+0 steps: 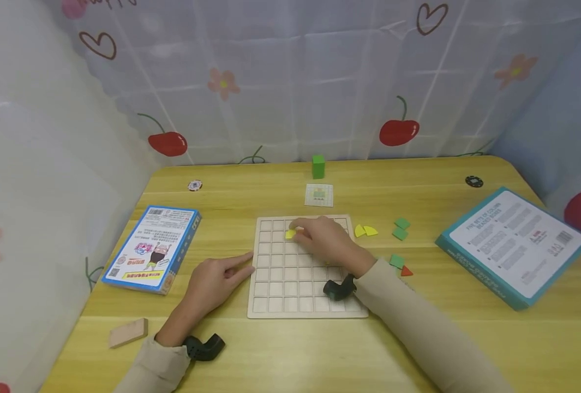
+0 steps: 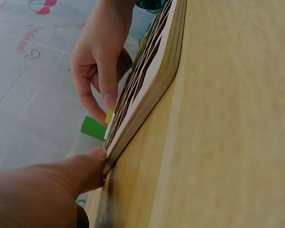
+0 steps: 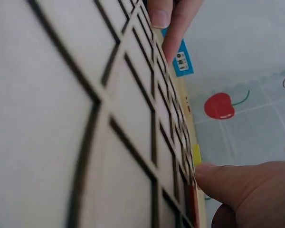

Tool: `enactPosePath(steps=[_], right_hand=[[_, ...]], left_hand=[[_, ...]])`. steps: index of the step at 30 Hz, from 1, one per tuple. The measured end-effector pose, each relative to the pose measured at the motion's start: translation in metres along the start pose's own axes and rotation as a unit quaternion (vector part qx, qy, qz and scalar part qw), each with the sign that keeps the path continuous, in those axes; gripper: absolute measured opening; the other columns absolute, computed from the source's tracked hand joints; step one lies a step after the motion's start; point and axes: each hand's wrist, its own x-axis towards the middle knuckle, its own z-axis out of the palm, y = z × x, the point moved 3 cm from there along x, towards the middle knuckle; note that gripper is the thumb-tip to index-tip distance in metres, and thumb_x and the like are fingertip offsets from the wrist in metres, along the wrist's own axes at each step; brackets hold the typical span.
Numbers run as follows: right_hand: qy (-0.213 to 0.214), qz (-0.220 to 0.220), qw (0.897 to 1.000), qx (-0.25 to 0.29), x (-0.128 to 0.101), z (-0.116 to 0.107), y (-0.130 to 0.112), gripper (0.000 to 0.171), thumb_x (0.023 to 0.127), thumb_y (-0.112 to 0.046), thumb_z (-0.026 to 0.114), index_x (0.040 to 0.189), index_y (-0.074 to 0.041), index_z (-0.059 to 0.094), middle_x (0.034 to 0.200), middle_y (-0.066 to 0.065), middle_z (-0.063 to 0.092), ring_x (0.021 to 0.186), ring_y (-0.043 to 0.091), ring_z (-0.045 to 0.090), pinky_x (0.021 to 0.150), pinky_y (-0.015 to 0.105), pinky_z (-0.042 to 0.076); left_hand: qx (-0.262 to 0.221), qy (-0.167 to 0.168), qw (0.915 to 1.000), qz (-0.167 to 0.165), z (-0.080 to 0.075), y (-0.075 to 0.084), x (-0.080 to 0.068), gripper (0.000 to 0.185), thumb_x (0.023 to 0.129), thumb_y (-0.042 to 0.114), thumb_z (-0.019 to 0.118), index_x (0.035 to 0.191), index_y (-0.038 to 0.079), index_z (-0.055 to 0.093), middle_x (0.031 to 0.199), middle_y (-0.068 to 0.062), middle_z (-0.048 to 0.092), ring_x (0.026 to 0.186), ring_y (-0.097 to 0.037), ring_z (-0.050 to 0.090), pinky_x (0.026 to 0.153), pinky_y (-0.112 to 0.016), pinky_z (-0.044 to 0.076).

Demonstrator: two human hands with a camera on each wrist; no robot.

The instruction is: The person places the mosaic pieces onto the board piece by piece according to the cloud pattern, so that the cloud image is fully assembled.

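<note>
Currently the right hand (image 1: 327,240) pinches a yellow piece (image 1: 290,234) and holds it on a cell near the 12 o'clock edge of the grid board (image 1: 280,284). The left hand (image 1: 216,281), fingers relaxed, touches the board's 9 o'clock edge. All other cells look bare, so I judge the work barely begun; yellow pieces (image 1: 365,231), green pieces (image 1: 400,228) and a red triangle (image 1: 406,271) wait on the tabletop (image 1: 290,355) at 3 o'clock.

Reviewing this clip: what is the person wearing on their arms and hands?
Both arms wear long beige sleeves reaching the wrists. The left hand and right hand are bare, with no gloves or rings visible. A small black camera unit sits at each wrist.
</note>
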Motion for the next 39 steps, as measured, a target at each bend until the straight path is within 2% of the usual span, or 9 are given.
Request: enactPosePath(steps=[10,17,24,31,36,39], right_hand=[[0.011,0.000,1.000,-0.015,0.001,0.010,0.004,0.030,0.103,-0.023,0.064,0.132,-0.019,0.068,0.068,-0.004,0.050,0.060,0.015,0.045,0.057,0.031,0.036],[0.022,0.004,1.000,-0.021,0.002,0.010,0.003,0.027,0.101,-0.024,0.065,0.127,-0.019,0.071,0.065,-0.004,0.049,0.059,0.014,0.044,0.055,0.031,0.035],[0.022,0.016,1.000,-0.010,0.003,0.010,0.006,0.027,0.100,-0.023,0.066,0.125,-0.020,0.073,0.064,-0.004,0.049,0.060,0.014,0.042,0.055,0.031,0.033],[0.024,0.017,1.000,0.007,-0.001,0.006,0.008,0.028,0.100,-0.025,0.064,0.126,-0.020,0.073,0.058,-0.005,0.044,0.052,0.011,0.034,0.051,0.030,0.030],[0.044,0.012,0.999,0.012,-0.007,-0.002,0.011,0.029,0.101,-0.031,0.065,0.127,-0.019,0.073,0.057,-0.005,0.045,0.049,0.011,0.036,0.050,0.031,0.033],[0.056,0.001,0.998,0.005,-0.014,-0.008,0.015,0.027,0.100,-0.029,0.068,0.124,-0.020,0.075,0.057,-0.006,0.045,0.050,0.011,0.037,0.051,0.031,0.033]], left_hand=[[-0.002,-0.005,1.0000,-0.004,0.000,-0.001,0.000,0.039,0.095,0.048,0.071,0.129,0.029,0.073,0.049,0.014,0.038,0.046,-0.003,0.029,0.048,-0.026,0.028],[0.000,-0.010,0.9999,-0.009,0.000,0.000,0.000,0.039,0.095,0.048,0.072,0.129,0.029,0.073,0.049,0.014,0.037,0.046,-0.003,0.029,0.048,-0.027,0.027],[0.004,-0.010,0.9999,-0.009,0.000,0.001,0.001,0.038,0.094,0.048,0.072,0.128,0.030,0.074,0.049,0.014,0.038,0.047,-0.003,0.030,0.049,-0.027,0.028],[0.004,-0.012,0.9999,-0.008,0.000,0.002,0.000,0.039,0.094,0.048,0.072,0.128,0.030,0.074,0.050,0.014,0.037,0.047,-0.003,0.028,0.049,-0.026,0.027],[0.001,-0.012,0.9999,-0.010,-0.001,0.002,-0.001,0.039,0.094,0.048,0.072,0.128,0.030,0.074,0.050,0.013,0.037,0.047,-0.003,0.027,0.049,-0.026,0.027],[0.000,-0.013,0.9999,-0.008,-0.001,0.002,-0.001,0.039,0.094,0.048,0.072,0.129,0.030,0.074,0.051,0.013,0.037,0.047,-0.003,0.028,0.049,-0.026,0.027]])
